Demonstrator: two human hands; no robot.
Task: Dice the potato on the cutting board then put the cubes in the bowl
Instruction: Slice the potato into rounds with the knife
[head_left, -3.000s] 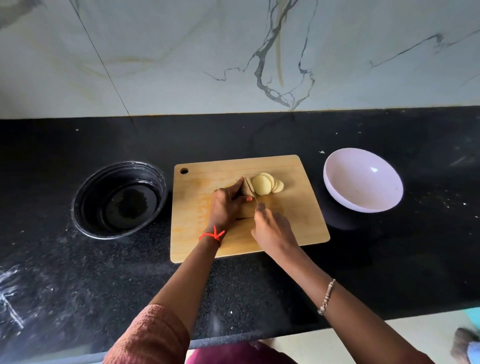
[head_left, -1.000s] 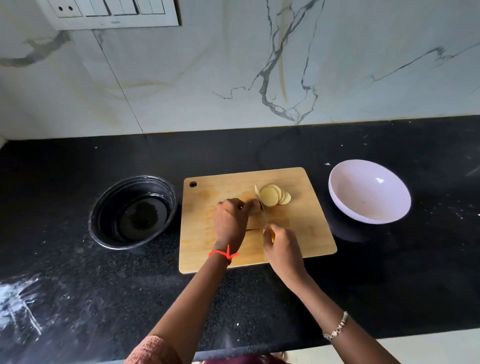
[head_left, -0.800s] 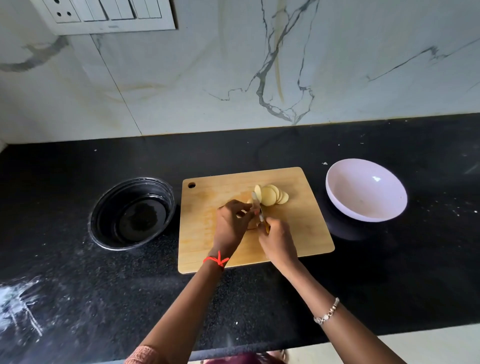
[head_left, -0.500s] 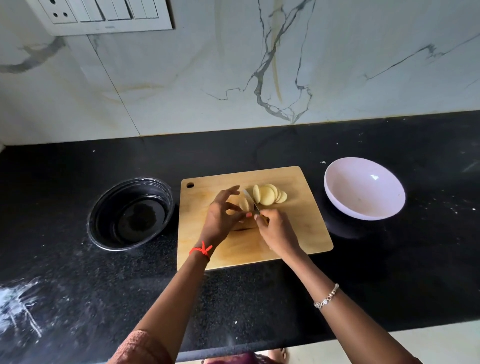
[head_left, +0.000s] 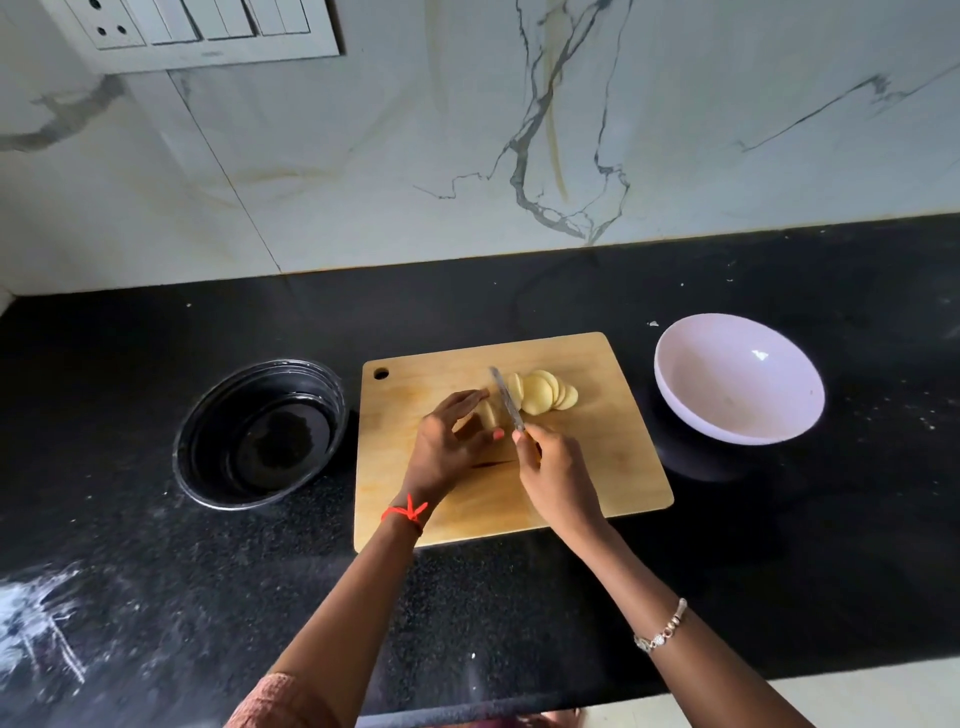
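left hand (head_left: 449, 441) pinches potato (head_left: 488, 413) — right hand (head_left: 558, 478) grips knife (head_left: 506, 400), slices (head_left: 543, 395) beside.

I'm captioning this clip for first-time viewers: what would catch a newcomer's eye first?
On the wooden cutting board, the right hand holds a knife beside fanned potato slices; the left hand grips the uncut potato end. A white bowl sits empty to the right, a black bowl to the left.

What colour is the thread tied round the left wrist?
The thread is red; the head view shows it best.
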